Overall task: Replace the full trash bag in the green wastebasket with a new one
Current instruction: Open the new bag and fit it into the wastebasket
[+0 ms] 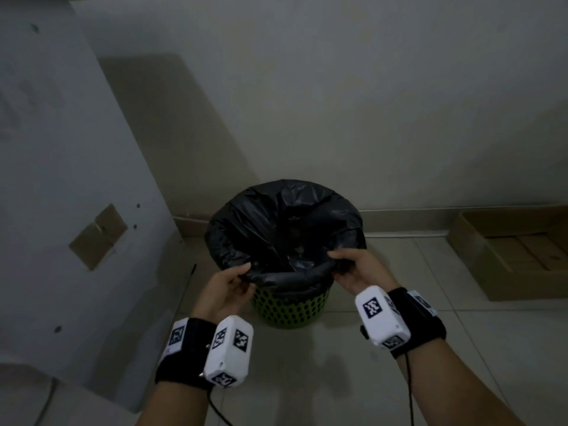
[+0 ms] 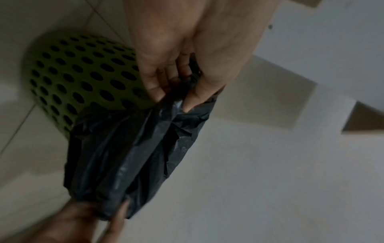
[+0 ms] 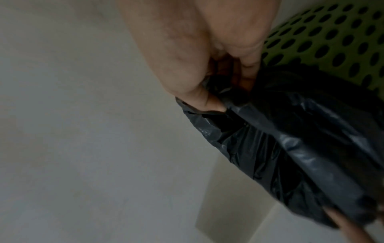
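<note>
A green perforated wastebasket (image 1: 289,309) (image 2: 83,77) (image 3: 332,37) stands on the tiled floor by the wall. A black trash bag (image 1: 285,222) (image 2: 133,154) (image 3: 295,143) lines it, its mouth spread wide over the rim. My left hand (image 1: 238,276) (image 2: 176,98) pinches the bag's bunched near edge at the left. My right hand (image 1: 339,262) (image 3: 224,92) grips the same rolled edge at the right. The edge is stretched between both hands above the basket's front rim. What lies inside the bag is too dark to tell.
A white cabinet panel (image 1: 61,179) with a taped cardboard patch (image 1: 98,236) rises close on the left. An open cardboard box (image 1: 516,250) lies on the floor at the right by the wall. Bare floor tiles (image 1: 307,379) stretch in front of the basket.
</note>
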